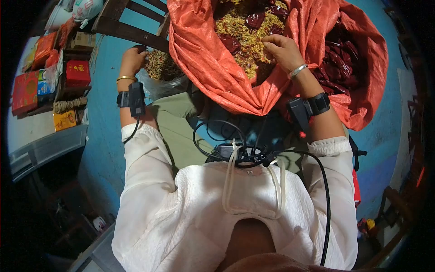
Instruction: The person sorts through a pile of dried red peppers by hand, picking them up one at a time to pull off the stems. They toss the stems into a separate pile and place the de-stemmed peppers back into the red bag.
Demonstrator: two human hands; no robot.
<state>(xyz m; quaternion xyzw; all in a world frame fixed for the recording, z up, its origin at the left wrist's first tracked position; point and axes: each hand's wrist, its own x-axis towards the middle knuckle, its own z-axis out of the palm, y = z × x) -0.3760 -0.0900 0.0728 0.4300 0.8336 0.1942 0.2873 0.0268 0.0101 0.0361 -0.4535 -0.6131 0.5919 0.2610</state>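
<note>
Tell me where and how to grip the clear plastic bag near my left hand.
Best pinch the clear plastic bag by the loose film at its near edge, coming from your body's side: there it spreads thin and crumpled, on the near side of the dried brown stems, while the orange sack crowds its right.

Dim room, black corners, curved fisheye edges.

Large sack: orange-red. Loose contents: yellow, flecked with red. Packets: dark red with glossy highlights. Dried pieces: mottled brown and straw. Floor: blue. Blouse: white. Trousers: pale olive green. Left bracelet: gold-coloured. Right bracelet: silver-coloured. Wrist units: black. Slatted chair: dark brown. Small box: red, marked in gold.
</note>
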